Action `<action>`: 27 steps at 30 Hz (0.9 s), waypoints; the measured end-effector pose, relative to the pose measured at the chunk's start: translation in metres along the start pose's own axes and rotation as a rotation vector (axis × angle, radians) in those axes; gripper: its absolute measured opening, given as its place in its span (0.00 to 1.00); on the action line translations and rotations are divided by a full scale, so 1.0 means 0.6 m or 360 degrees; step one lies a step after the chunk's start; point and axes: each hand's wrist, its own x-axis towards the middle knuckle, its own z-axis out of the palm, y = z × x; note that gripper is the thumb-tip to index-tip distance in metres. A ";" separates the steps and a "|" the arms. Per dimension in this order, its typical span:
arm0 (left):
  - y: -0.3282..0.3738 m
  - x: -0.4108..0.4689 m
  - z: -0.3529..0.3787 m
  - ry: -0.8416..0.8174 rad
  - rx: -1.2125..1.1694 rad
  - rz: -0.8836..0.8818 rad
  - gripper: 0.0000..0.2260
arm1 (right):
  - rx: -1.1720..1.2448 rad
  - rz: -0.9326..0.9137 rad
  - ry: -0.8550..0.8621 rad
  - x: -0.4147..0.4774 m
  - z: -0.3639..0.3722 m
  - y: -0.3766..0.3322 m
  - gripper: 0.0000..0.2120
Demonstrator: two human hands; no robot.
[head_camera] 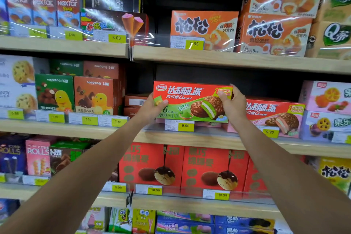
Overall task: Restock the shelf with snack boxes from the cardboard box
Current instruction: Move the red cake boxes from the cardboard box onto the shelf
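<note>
A red and green chocolate pie snack box (191, 100) stands upright on the middle shelf (171, 137), its front facing me. My left hand (152, 108) grips its lower left end, thumb on the front. My right hand (232, 103) grips its upper right corner. To its right lies a red and pink pie box (275, 116) of the same brand, a little lower. The cardboard box is out of view.
Dark empty space opens behind and above the held box. Flat brown boxes (135, 103) are stacked to its left, with green and orange nut-chocolate boxes (76, 95) further left. Pink fruit boxes (326, 108) sit at the right. Yellow price tags (185, 125) line the shelf edges.
</note>
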 end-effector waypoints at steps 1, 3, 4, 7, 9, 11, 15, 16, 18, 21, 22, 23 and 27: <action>-0.003 -0.001 0.000 0.0003 0.0010 0.0035 0.23 | -0.0032 -0.0006 0.0004 -0.001 -0.002 0.000 0.28; -0.012 -0.002 -0.001 0.0040 0.0060 0.0109 0.23 | -0.0107 -0.0009 0.0009 -0.001 -0.004 0.005 0.27; -0.015 -0.003 -0.003 0.0057 0.0090 0.0132 0.23 | -0.0124 -0.0019 0.0007 -0.002 -0.005 0.004 0.28; -0.019 0.003 -0.011 0.0068 0.0214 0.0082 0.23 | -0.0180 -0.0062 -0.0007 -0.002 -0.003 0.002 0.28; -0.027 0.007 -0.010 0.0050 0.0479 0.0024 0.21 | -0.0291 -0.0086 -0.0019 0.000 -0.002 0.006 0.26; -0.031 0.002 -0.002 0.0077 0.0865 -0.0052 0.21 | -0.0428 -0.0202 -0.0045 -0.002 0.000 0.010 0.20; -0.028 -0.003 0.013 0.0143 0.0995 -0.0158 0.24 | -0.0488 -0.0310 -0.0073 -0.008 0.008 0.019 0.14; -0.025 -0.003 0.014 0.0137 0.0987 -0.0168 0.25 | -0.0485 -0.0307 -0.0062 -0.009 0.009 0.017 0.13; -0.019 -0.003 0.015 0.0104 0.0949 -0.0187 0.25 | -0.0527 -0.0308 -0.0051 -0.010 0.009 0.015 0.14; -0.015 -0.008 0.017 0.0116 0.0857 -0.0208 0.23 | -0.0578 -0.0312 -0.0087 -0.013 0.006 0.014 0.15; -0.013 -0.012 0.018 0.0146 0.0852 -0.0201 0.22 | -0.0574 -0.0315 -0.0099 -0.014 0.005 0.014 0.15; -0.013 -0.017 0.020 0.0193 0.0835 -0.0174 0.22 | -0.0557 -0.0323 -0.0097 -0.016 0.004 0.015 0.15; -0.004 -0.046 0.035 0.0488 0.0462 0.0035 0.18 | -0.0379 -0.0404 0.0155 -0.044 0.007 0.001 0.13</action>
